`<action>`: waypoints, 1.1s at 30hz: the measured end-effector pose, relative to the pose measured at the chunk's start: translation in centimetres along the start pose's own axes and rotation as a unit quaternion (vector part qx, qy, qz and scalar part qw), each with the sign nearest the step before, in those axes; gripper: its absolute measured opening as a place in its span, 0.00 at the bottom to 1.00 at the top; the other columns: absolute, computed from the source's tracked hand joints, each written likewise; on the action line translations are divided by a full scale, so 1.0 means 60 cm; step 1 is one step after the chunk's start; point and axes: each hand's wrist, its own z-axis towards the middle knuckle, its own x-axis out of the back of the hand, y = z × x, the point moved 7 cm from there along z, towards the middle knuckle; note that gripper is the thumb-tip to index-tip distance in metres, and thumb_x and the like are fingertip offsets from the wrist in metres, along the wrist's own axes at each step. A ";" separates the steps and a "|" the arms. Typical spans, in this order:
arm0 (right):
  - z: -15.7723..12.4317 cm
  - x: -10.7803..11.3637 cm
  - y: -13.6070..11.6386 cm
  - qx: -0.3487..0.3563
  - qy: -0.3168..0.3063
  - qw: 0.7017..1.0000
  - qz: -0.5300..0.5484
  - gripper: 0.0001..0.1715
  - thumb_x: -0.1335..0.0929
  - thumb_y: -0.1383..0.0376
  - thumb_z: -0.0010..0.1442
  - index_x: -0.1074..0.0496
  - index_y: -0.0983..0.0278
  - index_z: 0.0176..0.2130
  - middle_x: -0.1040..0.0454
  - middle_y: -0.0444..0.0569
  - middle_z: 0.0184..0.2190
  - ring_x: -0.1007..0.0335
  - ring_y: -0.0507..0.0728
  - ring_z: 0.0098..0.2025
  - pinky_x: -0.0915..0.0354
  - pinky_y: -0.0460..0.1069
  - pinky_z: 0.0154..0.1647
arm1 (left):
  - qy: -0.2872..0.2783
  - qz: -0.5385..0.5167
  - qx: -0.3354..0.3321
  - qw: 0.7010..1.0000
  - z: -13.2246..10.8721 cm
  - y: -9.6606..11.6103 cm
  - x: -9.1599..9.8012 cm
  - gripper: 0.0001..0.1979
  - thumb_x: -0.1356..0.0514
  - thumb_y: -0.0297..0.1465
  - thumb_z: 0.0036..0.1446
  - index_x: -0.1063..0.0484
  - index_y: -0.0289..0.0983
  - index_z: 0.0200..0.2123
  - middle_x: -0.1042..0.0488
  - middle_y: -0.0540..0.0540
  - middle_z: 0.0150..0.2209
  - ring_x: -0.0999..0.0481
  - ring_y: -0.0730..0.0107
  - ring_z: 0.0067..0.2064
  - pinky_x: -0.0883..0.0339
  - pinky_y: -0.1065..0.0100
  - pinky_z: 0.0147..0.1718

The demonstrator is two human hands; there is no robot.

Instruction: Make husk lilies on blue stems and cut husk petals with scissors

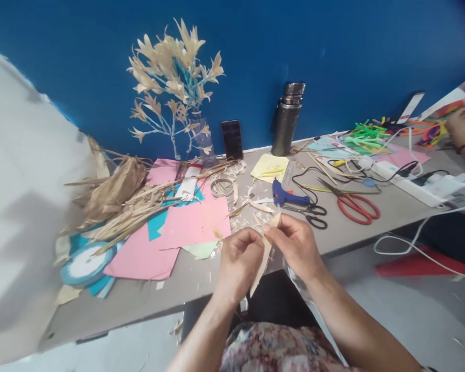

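Note:
A pale strip of dried husk (pixel 260 268) runs between my two hands at the table's front edge. My left hand (pixel 241 262) is closed on its middle, and the lower end hangs down toward my lap. With thumb and fingers, my right hand (pixel 294 242) pinches the strip near its upper end. Just beyond the hands lie a blue glue gun (pixel 290 197) and black-handled scissors (pixel 316 216). Husk scraps (pixel 248 217) are scattered on the tabletop in front of my left hand.
Pink paper (pixel 196 222), dried husks (pixel 118 194) and a blue ribbon spool (pixel 87 263) lie at left. Husk flowers (pixel 178 67), a phone (pixel 232 139) and a flask (pixel 289 120) stand by the wall. Red-handled scissors (pixel 358 207) and a power strip (pixel 408 183) are at right, near another person's hand (pixel 463 124).

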 end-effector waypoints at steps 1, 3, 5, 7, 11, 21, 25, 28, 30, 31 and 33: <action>-0.004 -0.004 -0.003 0.008 0.002 1.000 -0.016 0.20 0.29 0.61 0.59 0.37 0.63 0.20 0.41 0.39 0.17 0.48 0.50 0.21 0.50 0.46 0.21 | 0.020 0.014 0.004 1.000 -0.001 0.002 -0.004 0.08 0.40 0.30 0.45 0.33 0.36 0.18 0.37 0.53 0.15 0.42 0.77 0.19 0.48 0.73 0.20; -0.007 -0.006 0.000 0.011 0.002 1.000 -0.023 0.21 0.29 0.61 0.59 0.38 0.63 0.20 0.42 0.39 0.17 0.48 0.50 0.21 0.50 0.46 0.21 | 0.040 0.036 0.009 0.999 -0.003 0.001 -0.006 0.08 0.42 0.28 0.43 0.34 0.37 0.15 0.40 0.54 0.13 0.44 0.77 0.17 0.51 0.72 0.18; -0.002 0.005 0.011 -0.004 0.024 1.000 0.010 0.20 0.29 0.60 0.59 0.37 0.63 0.21 0.41 0.40 0.17 0.47 0.50 0.21 0.49 0.46 0.21 | 0.021 0.042 0.014 0.999 -0.005 -0.009 -0.004 0.07 0.43 0.28 0.42 0.32 0.37 0.15 0.38 0.53 0.13 0.43 0.76 0.16 0.52 0.72 0.18; 0.007 0.032 0.024 -0.015 0.082 0.995 0.059 0.18 0.28 0.58 0.58 0.34 0.63 0.23 0.39 0.40 0.18 0.47 0.50 0.21 0.49 0.46 0.21 | -0.017 0.032 0.025 0.999 -0.005 -0.025 0.002 0.07 0.44 0.28 0.42 0.30 0.36 0.16 0.32 0.50 0.14 0.38 0.73 0.18 0.47 0.71 0.19; 0.024 0.058 0.022 -0.004 0.105 0.992 0.075 0.18 0.28 0.57 0.58 0.33 0.64 0.25 0.39 0.40 0.19 0.46 0.50 0.22 0.49 0.45 0.22 | -0.027 -0.036 0.025 0.999 -0.002 -0.041 0.022 0.09 0.42 0.32 0.49 0.25 0.35 0.23 0.24 0.45 0.23 0.28 0.68 0.27 0.37 0.69 0.30; 0.013 0.019 0.006 -0.005 0.012 0.999 0.047 0.19 0.28 0.57 0.61 0.33 0.64 0.25 0.37 0.41 0.19 0.42 0.50 0.21 0.46 0.45 0.22 | 0.031 0.058 -0.110 0.992 -0.017 0.013 -0.016 0.19 0.40 0.41 0.59 0.30 0.35 0.21 0.31 0.50 0.20 0.36 0.74 0.24 0.42 0.72 0.26; 0.021 0.012 0.046 -0.065 0.006 0.983 0.169 0.20 0.28 0.53 0.61 0.31 0.64 0.27 0.34 0.42 0.20 0.43 0.50 0.21 0.47 0.45 0.21 | -0.031 0.003 -0.061 0.998 -0.006 -0.010 -0.022 0.21 0.41 0.44 0.60 0.29 0.35 0.22 0.28 0.48 0.20 0.36 0.74 0.21 0.42 0.71 0.24; 0.025 0.006 0.062 -0.081 0.019 0.975 0.206 0.22 0.28 0.52 0.61 0.33 0.64 0.26 0.40 0.39 0.19 0.50 0.48 0.20 0.52 0.44 0.20 | -0.047 -0.016 -0.032 0.998 0.001 -0.026 -0.016 0.18 0.37 0.43 0.57 0.28 0.35 0.24 0.27 0.48 0.21 0.35 0.74 0.22 0.42 0.72 0.24; 0.025 0.005 0.058 -0.071 0.025 0.976 0.202 0.23 0.28 0.53 0.61 0.35 0.64 0.25 0.43 0.38 0.18 0.53 0.48 0.20 0.54 0.44 0.20 | -0.042 -0.019 -0.033 0.998 0.004 -0.030 -0.009 0.16 0.35 0.41 0.55 0.27 0.35 0.26 0.27 0.49 0.21 0.34 0.74 0.23 0.41 0.72 0.25; 0.025 0.004 0.051 -0.059 0.024 0.980 0.188 0.23 0.29 0.53 0.62 0.35 0.64 0.24 0.44 0.38 0.18 0.52 0.48 0.20 0.53 0.44 0.20 | -0.033 -0.018 -0.036 0.999 0.006 -0.030 -0.005 0.15 0.35 0.41 0.54 0.27 0.35 0.26 0.28 0.50 0.21 0.34 0.74 0.24 0.41 0.72 0.26; 0.022 0.001 0.032 -0.032 0.009 0.989 0.142 0.18 0.28 0.56 0.62 0.32 0.64 0.27 0.40 0.39 0.20 0.47 0.49 0.23 0.49 0.44 0.23 | -0.001 -0.010 -0.049 0.999 0.008 -0.027 0.007 0.15 0.35 0.40 0.55 0.28 0.35 0.24 0.32 0.51 0.20 0.35 0.75 0.24 0.41 0.72 0.27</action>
